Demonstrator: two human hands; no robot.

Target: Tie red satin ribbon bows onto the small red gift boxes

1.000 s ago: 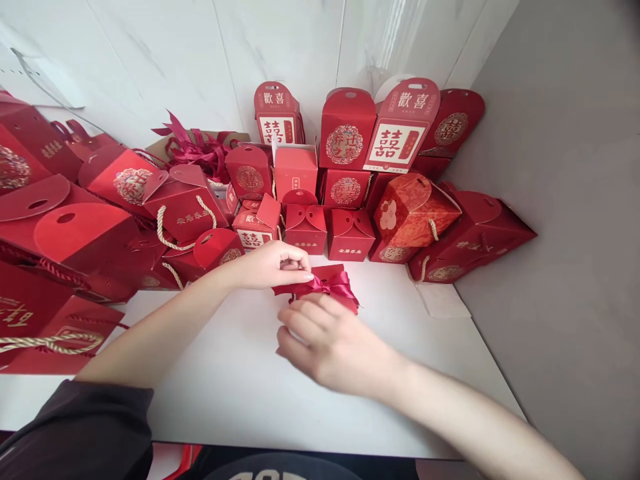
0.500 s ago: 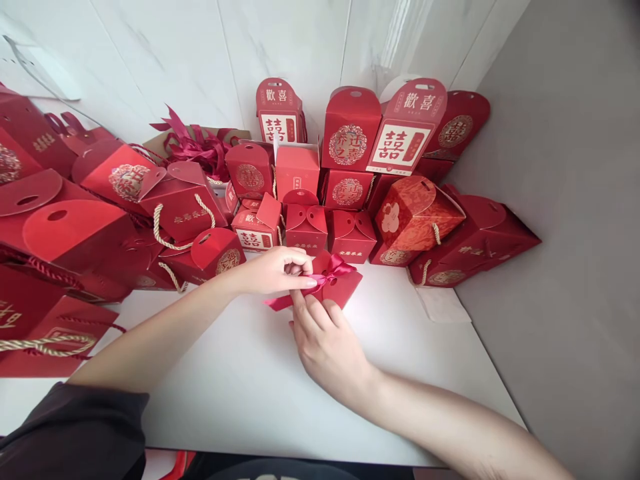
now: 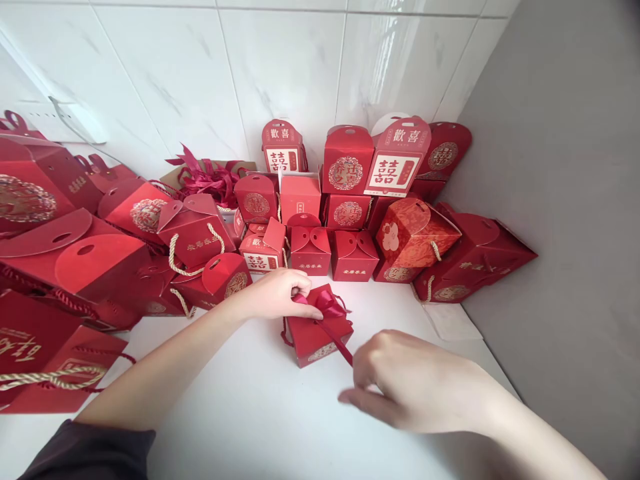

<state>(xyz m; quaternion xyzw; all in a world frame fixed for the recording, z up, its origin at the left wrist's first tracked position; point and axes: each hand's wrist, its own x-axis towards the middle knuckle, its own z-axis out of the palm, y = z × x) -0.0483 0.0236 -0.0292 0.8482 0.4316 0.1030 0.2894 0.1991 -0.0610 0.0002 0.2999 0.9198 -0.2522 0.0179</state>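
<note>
A small red gift box [image 3: 313,333] stands on the white table with a glossy dark-pink ribbon bow [image 3: 331,303] on its top. My left hand [image 3: 277,293] reaches in from the left, its thumb and curled fingers closed on the ribbon beside the knot. One ribbon tail [image 3: 341,345] runs straight down across the box's right side to my right hand [image 3: 405,380]. That hand is curled and slightly blurred, its fingers closed at the end of the tail. Its grip is partly hidden behind the knuckles.
Red gift boxes [image 3: 355,257] with gold print are stacked along the tiled wall [image 3: 290,60]. More boxes with rope handles [image 3: 193,230] crowd the left side. Loose ribbons [image 3: 207,180] lie in a container at the back. A grey partition [image 3: 565,167] borders the right.
My right hand has moved right and away from the bow, with a ribbon tail stretched towards it. My left hand stays at the knot. The camera view has tilted up and the box shows more of its side.
</note>
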